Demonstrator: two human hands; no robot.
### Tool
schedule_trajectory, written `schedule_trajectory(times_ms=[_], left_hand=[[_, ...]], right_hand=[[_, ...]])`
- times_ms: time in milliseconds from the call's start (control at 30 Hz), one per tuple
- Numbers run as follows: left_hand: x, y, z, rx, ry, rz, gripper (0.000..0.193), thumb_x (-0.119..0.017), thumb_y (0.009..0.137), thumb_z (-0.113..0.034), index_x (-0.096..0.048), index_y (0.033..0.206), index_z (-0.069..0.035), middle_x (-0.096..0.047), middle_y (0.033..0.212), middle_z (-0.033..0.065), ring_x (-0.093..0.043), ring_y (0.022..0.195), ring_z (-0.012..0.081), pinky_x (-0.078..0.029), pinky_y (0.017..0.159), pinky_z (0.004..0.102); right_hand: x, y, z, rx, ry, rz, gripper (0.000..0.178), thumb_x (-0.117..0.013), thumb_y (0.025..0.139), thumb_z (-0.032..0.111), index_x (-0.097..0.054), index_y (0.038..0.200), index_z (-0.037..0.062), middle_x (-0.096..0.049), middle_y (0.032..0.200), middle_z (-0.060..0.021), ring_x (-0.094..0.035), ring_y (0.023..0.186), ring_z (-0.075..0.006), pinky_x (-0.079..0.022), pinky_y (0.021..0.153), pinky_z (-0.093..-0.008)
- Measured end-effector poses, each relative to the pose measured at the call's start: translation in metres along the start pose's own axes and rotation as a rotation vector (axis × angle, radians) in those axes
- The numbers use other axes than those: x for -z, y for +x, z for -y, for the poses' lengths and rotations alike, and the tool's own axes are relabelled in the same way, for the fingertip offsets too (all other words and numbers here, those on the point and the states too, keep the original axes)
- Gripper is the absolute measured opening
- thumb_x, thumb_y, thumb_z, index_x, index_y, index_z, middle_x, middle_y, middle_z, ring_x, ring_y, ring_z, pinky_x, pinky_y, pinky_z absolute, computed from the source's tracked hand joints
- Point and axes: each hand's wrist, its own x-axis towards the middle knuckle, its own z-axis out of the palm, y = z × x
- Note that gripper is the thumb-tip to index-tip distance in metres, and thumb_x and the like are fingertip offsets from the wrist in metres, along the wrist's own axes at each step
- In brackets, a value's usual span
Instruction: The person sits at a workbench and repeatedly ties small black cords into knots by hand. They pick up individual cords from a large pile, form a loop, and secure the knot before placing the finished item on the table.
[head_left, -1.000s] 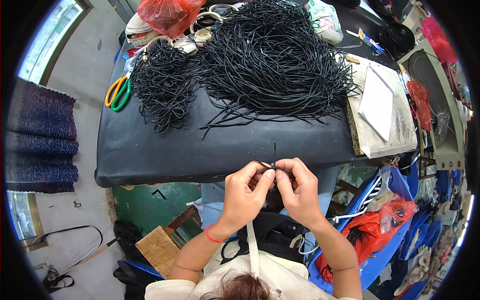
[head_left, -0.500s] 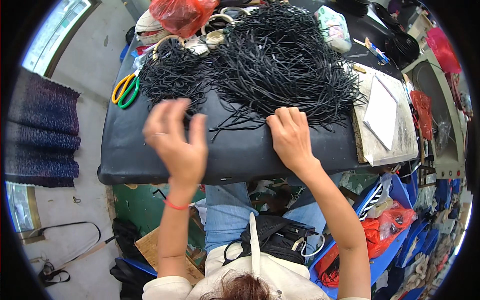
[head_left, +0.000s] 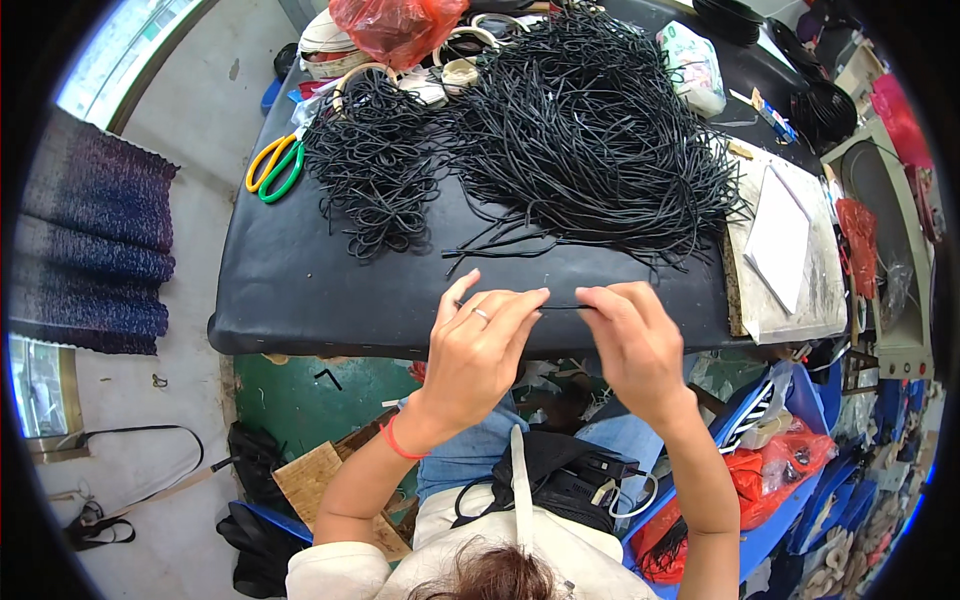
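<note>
A thin black cord (head_left: 565,307) is stretched between my hands just above the near edge of the table. My left hand (head_left: 480,335) is closed, pinching one end with its fingertips. The other end sits in a pinch of my right hand (head_left: 635,340). Beyond them a large tangled heap of black cords (head_left: 600,140) covers the middle of the table, with a few loose strands at its near edge. To its left lies a smaller pile of looped black cords (head_left: 380,160). Scissors with yellow and green handles (head_left: 278,168) rest beside that pile.
The black-covered table (head_left: 290,290) carries a worn board with a white sheet (head_left: 778,240) at right. A red plastic bag (head_left: 395,25) and a pack of tissues (head_left: 692,70) stand at the back. Below right is a blue bin (head_left: 745,560) holding red bags.
My left hand has come right and down from near the smaller pile. My right hand has drawn back from the large heap. A cord now spans both hands.
</note>
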Motion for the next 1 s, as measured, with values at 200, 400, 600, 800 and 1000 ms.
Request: schedule_trajectory(times_ms=[200,400,600,800,1000], left_hand=[[-0.001,-0.001,-0.017,0.297,-0.427,0.102,0.015,-0.061,0.084,-0.008,-0.063,0.097,-0.001,-0.067,0.083,0.0098,-0.064,0.083,0.0165,-0.049,0.077,0.0315],[-0.023,0.009,-0.027,0.855,-1.496,0.049,0.022,-0.052,0.091,-0.014,-0.058,0.107,0.000,-0.063,0.097,0.0086,-0.062,0.090,0.0142,-0.054,0.078,0.0273],[-0.026,0.005,-0.022,0.904,-1.504,0.033,0.020,-0.050,0.092,-0.014,-0.058,0.105,-0.001,-0.063,0.098,0.0070,-0.062,0.090,0.0132,-0.054,0.081,0.0292],[-0.019,0.006,-0.005,0.952,-1.660,-0.006,0.015,-0.051,0.092,-0.017,-0.056,0.098,-0.004,-0.062,0.094,0.0058,-0.061,0.090,0.0120,-0.053,0.078,0.0281],[-0.015,0.011,-0.016,0.974,-1.460,0.248,0.019,-0.054,0.091,-0.017,-0.062,0.097,-0.001,-0.064,0.085,0.0059,-0.062,0.076,0.0102,-0.054,0.071,0.0270]], right_hand=[[0.029,0.008,-0.003,-0.140,-0.077,-0.303,0.018,-0.067,0.072,-0.005,-0.062,0.088,0.0025,-0.059,0.078,-0.0097,-0.058,0.068,-0.0224,-0.047,0.059,-0.0295],[-0.003,-0.004,0.011,-0.130,0.043,-0.165,0.021,-0.064,0.074,-0.002,-0.061,0.095,0.0016,-0.056,0.083,-0.0108,-0.058,0.070,-0.0244,-0.048,0.060,-0.0321],[-0.009,-0.011,0.011,-0.128,0.071,-0.111,0.023,-0.063,0.073,-0.005,-0.061,0.096,0.0011,-0.055,0.083,-0.0110,-0.058,0.069,-0.0235,-0.049,0.059,-0.0312],[0.011,-0.019,0.000,-0.129,-0.018,-0.049,0.023,-0.065,0.073,-0.003,-0.061,0.095,0.0016,-0.055,0.079,-0.0090,-0.057,0.068,-0.0221,-0.048,0.057,-0.0309],[0.007,-0.011,0.000,0.061,-0.111,-0.056,0.021,-0.062,0.068,0.000,-0.060,0.089,0.0003,-0.054,0.078,-0.0075,-0.056,0.067,-0.0216,-0.046,0.056,-0.0312]])
